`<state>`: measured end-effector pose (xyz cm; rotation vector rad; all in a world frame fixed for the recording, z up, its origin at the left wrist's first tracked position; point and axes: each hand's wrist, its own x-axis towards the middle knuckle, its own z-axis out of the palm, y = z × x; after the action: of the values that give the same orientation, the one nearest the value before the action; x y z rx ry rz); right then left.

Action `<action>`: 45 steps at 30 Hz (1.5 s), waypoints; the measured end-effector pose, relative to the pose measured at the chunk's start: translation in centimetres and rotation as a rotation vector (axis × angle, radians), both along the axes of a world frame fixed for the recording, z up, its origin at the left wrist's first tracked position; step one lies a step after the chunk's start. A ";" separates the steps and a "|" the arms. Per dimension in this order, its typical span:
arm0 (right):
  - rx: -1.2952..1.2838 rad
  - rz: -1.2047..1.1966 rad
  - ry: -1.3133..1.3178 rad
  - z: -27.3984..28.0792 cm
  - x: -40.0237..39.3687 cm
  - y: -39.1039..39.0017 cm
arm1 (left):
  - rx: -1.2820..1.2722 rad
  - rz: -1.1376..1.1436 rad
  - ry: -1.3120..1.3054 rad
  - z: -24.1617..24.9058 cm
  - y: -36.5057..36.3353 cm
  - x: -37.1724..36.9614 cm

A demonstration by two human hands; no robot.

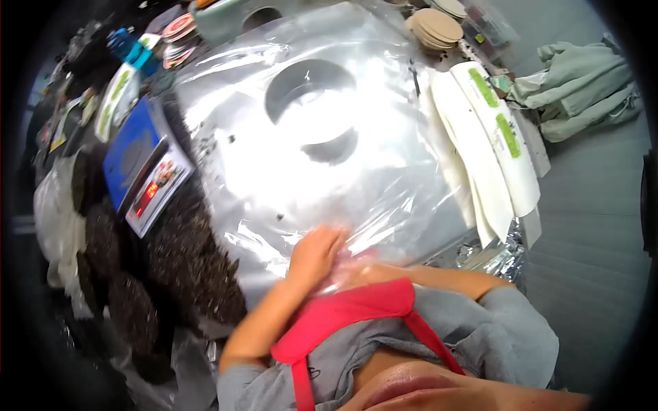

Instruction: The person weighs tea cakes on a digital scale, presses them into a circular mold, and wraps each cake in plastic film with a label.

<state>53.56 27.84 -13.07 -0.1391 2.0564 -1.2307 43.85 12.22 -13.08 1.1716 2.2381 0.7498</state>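
Observation:
My left hand [315, 255] is at the near edge of a shiny work surface, its fingers closed on clear plastic film [384, 240]. Beside it, close to my apron, my right hand [370, 275] is blurred and partly behind the plastic, so its fingers cannot be made out. A pinkish patch shows through the film between both hands. Farther out, a round metal ring [308, 79] stands on the bright surface, away from my hands. Glare hides part of the ring and the surface around it.
On the left are a blue scale [133, 147] with a lit red display and dark, rough sheets [195, 267]. White printed packaging [493, 137] lies along the right side. Round tan discs [435, 29] are stacked at the back. A pale green cloth [582, 85] lies far right.

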 end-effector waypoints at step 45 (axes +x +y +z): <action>0.000 0.516 1.378 9.1 -16.7 -17.7 | -0.566 1.119 0.886 6.5 -47.1 -6.0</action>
<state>36.89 10.16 -4.00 -1.8012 2.7507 -0.8007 37.80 -34.84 -6.60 -0.2148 3.4874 -0.2065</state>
